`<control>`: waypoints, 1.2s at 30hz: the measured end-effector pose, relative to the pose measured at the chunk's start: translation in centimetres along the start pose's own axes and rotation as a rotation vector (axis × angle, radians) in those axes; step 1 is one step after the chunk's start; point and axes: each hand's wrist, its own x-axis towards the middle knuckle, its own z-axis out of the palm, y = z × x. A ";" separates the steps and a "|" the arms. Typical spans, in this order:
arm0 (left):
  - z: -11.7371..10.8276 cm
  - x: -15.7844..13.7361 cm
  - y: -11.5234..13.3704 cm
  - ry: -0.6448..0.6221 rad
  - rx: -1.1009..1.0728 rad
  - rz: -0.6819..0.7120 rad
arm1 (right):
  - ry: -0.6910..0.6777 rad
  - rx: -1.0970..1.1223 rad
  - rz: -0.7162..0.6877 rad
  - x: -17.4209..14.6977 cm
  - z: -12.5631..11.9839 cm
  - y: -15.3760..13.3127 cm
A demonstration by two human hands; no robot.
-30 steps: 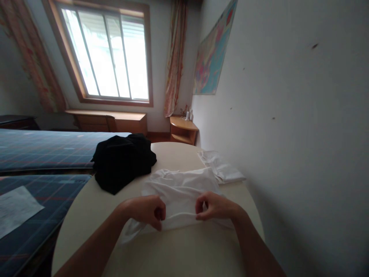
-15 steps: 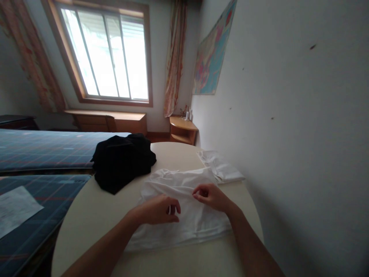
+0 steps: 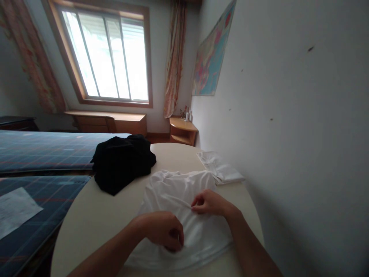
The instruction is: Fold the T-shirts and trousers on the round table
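Observation:
A white shirt [image 3: 170, 196] lies wrinkled on the round cream table [image 3: 77, 231], its lower edge towards me. My left hand [image 3: 164, 230] is closed in a pinch on the cloth near that edge. Further up and to the right, my right hand [image 3: 210, 202] pinches the shirt's surface, thumb and forefinger together. Small creases run across the cloth between the two hands. The fingertips of the left hand are partly hidden by its own knuckles.
Black cloth [image 3: 122, 161] is heaped at the table's back left. Folded white cloth [image 3: 221, 168] lies at the back right near the wall [image 3: 294, 154]. To the left are plaid mattresses [image 3: 49, 150], one with a white sheet of paper [image 3: 17, 207] on it.
My left hand has moved down towards me and closed on the cloth. My right hand has lowered slightly. The shirt's lower edge has shifted towards me, and its creases have changed.

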 end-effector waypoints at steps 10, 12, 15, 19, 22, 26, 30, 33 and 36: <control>-4.9 0.0 -5.7 1.027 0.110 -0.016 | 0.478 -0.234 -0.200 1.1 0.0 -0.5; -5.4 0.1 -7.7 1.111 0.144 -0.082 | 0.639 -0.303 -0.259 1.6 -0.1 0.2; -5.5 0.3 -9.5 1.071 0.092 -0.174 | 0.695 -0.401 -0.220 2.0 -0.2 1.3; -5.4 0.4 -9.4 1.053 0.090 -0.215 | 0.629 -0.454 -0.057 1.8 -0.4 1.2; -5.4 0.2 -8.4 1.051 0.130 -0.165 | 0.605 -0.476 0.016 1.4 -0.6 0.4; -5.2 0.3 -7.4 0.995 0.141 -0.157 | 0.590 -0.524 0.119 1.3 -0.7 0.2; -4.8 0.5 -7.0 0.968 0.151 -0.264 | 0.550 -0.559 0.254 1.2 -0.6 0.5; -4.6 0.5 -7.1 0.928 0.210 -0.348 | 0.503 -0.574 0.283 1.1 -0.5 0.6; -4.3 0.4 -7.3 0.875 0.205 -0.379 | 0.462 -0.544 0.280 0.8 -0.5 0.5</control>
